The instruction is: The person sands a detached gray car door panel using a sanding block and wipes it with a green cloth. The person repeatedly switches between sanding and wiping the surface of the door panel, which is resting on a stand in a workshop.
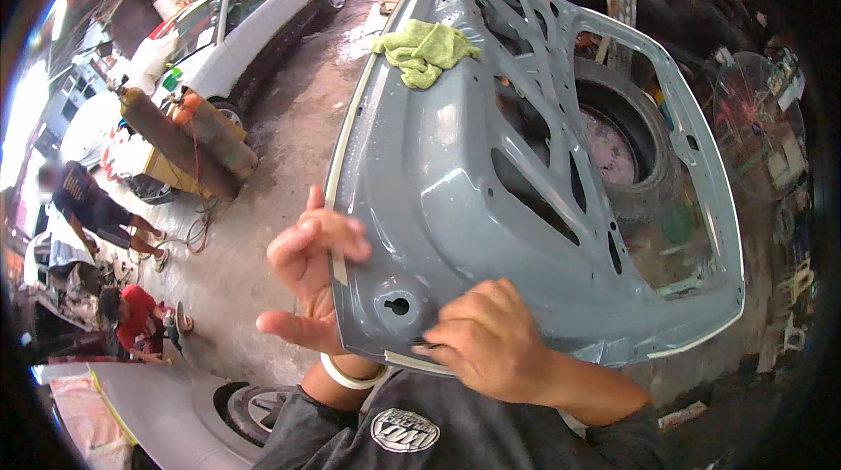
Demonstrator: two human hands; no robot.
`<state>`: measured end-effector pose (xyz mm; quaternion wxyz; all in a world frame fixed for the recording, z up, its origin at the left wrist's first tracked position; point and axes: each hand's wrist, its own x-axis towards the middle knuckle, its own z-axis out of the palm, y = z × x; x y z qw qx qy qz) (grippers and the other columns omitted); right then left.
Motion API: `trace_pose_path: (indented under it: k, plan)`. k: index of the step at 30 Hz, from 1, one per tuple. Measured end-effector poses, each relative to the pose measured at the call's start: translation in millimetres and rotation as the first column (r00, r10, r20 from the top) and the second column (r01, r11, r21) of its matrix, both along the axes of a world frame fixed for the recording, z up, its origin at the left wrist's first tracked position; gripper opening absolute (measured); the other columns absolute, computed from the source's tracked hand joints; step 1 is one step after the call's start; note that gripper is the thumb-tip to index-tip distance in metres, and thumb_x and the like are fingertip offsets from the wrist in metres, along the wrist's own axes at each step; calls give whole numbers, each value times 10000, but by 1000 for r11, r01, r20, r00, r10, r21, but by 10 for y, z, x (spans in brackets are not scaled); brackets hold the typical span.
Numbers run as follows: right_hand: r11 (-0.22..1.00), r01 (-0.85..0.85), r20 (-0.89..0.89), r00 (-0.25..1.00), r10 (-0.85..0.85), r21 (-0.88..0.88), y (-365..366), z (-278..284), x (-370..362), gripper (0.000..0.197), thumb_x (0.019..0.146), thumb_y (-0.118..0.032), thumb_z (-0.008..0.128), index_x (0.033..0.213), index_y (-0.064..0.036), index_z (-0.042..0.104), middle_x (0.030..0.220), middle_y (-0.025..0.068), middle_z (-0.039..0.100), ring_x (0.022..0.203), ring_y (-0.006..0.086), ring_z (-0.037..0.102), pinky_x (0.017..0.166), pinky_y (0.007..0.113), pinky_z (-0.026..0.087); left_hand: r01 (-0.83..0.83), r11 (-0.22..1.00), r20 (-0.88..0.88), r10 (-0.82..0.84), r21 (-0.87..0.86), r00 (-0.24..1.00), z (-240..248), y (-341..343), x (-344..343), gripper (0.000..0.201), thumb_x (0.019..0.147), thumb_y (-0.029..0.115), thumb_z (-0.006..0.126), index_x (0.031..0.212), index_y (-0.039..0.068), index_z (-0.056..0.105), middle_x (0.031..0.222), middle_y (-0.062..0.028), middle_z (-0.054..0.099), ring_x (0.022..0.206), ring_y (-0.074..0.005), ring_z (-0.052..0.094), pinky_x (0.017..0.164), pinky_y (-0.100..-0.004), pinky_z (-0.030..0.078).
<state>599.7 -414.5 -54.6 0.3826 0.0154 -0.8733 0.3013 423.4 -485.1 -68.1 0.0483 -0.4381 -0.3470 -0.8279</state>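
A large grey-painted car body panel (447,163) with several cutouts lies in front of me. Pale masking tape (340,270) runs along its left edge, and a short pale strip (419,361) lies on the near edge. My left hand (311,273) is at the near left corner, fingers spread and a little blurred. Around my left wrist hangs a cream ring (350,380) that looks like a tape roll. My right hand (486,334) is closed in a pinch at the near edge, beside a keyhole-shaped hole; what its fingertips hold is hidden.
A crumpled green cloth (425,51) rests on the panel's far left. Beneath the cutouts lies a tire (648,133). To the left stand gas cylinders (188,141) and a white car (254,23). Two people are farther left, near a silver car panel (158,404).
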Motion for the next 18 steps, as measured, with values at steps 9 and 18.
trace_pose_path:
  k: [9,18]
  plan:
    - [918,223,230,961,-151,-327,64,-177,257,204,816,-63,830,887,-56,638,791,80,656,693,246,644,631,389,473,-59,993,-163,41,-107,986,16,-90,-80,768,1031,731,90,1104,112,538,616,45,464,718,-114,461,1127,-483,258]
    - [938,231,210,961,-179,-257,-23,83,63,184,824,-34,804,844,-36,622,754,92,639,618,255,639,539,366,484,-153,988,-102,153,13,983,33,19,-27,699,1057,669,80,1086,115,505,656,6,527,712,-169,523,1137,-537,232]
